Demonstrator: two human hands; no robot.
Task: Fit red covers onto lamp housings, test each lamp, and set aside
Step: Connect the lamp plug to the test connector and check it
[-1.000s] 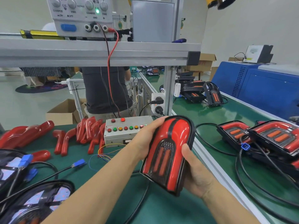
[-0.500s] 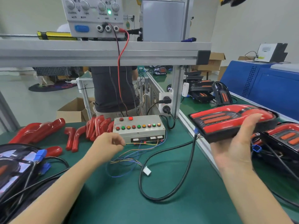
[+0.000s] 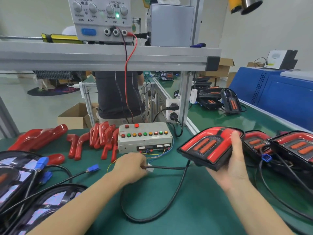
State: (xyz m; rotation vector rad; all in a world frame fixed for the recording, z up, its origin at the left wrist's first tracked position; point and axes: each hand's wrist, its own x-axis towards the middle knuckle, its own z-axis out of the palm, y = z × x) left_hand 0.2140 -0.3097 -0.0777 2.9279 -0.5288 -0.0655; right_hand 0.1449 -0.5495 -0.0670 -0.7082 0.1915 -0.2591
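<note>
— Where is the lamp [image 3: 210,146]?

— Right of centre in the frame, held above the green bench [image 3: 169,200]. The right hand [image 3: 232,168] carries it from below, thumb curled over the red cover's upper edge, fingers wrapped under the black housing. The lamp is tilted, its face turned up and to the left.

— And the left hand [image 3: 131,168]?

— Centre of the frame, just below the test box [image 3: 144,139]. Its fingers are curled and pinch the end of the lamp's black cable [image 3: 169,197], where something white shows — probably a plug, though blur hides the detail. From there the cable droops in a loop across the bench and back up to the lamp.

— Anything else nearby?

— Loose red covers [image 3: 100,138] lie left of the test box. More finished lamps [image 3: 288,146] sit at the right edge, open housings [image 3: 25,192] at the lower left. A power supply [image 3: 101,19] stands on the shelf at upper left, its green light lit.
</note>
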